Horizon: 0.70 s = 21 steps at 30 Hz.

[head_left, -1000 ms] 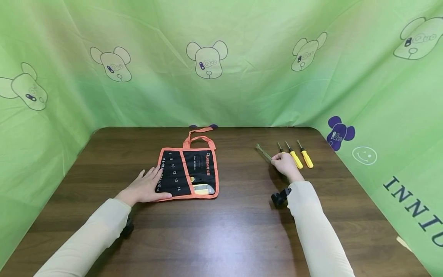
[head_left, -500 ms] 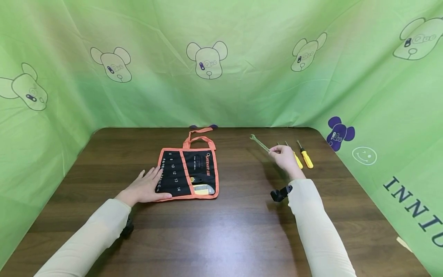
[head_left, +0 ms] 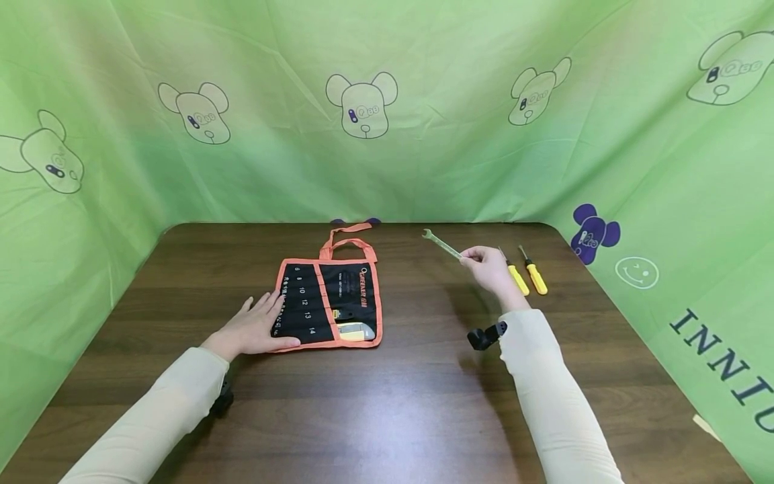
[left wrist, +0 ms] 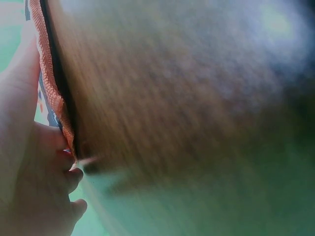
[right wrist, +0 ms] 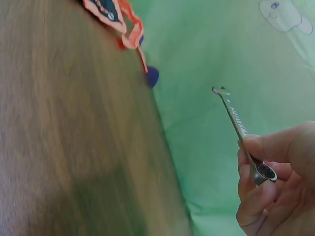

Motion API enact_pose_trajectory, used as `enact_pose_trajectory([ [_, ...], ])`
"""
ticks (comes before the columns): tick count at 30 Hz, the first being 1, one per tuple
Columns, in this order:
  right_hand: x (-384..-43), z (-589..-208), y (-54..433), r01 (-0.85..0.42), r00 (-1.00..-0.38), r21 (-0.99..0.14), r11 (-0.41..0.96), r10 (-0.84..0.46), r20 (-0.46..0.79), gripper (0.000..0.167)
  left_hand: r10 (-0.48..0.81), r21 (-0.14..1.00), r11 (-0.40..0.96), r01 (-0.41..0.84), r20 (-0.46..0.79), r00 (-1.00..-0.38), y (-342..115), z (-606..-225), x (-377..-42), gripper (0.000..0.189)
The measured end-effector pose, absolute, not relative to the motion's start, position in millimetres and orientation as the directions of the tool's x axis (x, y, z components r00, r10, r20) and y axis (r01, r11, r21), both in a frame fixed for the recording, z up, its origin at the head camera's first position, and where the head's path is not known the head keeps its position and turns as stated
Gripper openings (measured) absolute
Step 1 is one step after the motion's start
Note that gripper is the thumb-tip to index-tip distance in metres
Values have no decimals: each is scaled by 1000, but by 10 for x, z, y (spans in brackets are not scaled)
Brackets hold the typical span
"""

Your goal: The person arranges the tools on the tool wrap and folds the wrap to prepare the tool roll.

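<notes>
My right hand (head_left: 488, 272) pinches a metal combination wrench (head_left: 443, 243) between thumb and fingers, above the table. Its open end points up and left. In the right wrist view the wrench (right wrist: 235, 115) shows its ring end beside the curled fingers. My left hand (head_left: 256, 326) rests on the left edge of a black tool pouch (head_left: 308, 302) with orange trim, fingers extended and thumb along the bottom edge. The left wrist view has the pouch's orange edging (left wrist: 47, 73) against that hand. A yellow utility knife (head_left: 355, 331) sits in the pouch's lower right pocket.
Two yellow-handled screwdrivers, a nearer-in screwdriver (head_left: 517, 279) and an outer screwdriver (head_left: 535, 278), lie right of my right hand. An orange strap (head_left: 351, 240) trails behind the pouch. A green printed curtain (head_left: 363, 168) borders the wooden table (head_left: 363, 403).
My right hand has raised the wrench and carried it left and away from me, swinging its open end outward. The left hand and the pouch have stayed put.
</notes>
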State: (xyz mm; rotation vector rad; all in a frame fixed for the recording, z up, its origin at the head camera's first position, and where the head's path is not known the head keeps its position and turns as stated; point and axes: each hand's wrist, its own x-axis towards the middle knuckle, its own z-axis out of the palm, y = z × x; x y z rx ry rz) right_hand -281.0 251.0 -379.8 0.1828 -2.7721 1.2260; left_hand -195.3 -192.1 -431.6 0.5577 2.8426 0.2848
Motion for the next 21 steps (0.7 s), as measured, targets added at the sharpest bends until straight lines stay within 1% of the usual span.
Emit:
enact_pose_trajectory([
  [11,-2775,-3692,2268,-256,-966,-727,638,-140,217,16,392,231,909,348,-182,-902,-1921,-4317,-1952,104],
  [21,-2714,-3615,2026,-280,-960,-738,614,-202,196,16,393,229,908,350,-183,-901,-1923,-4313,-1939,105],
])
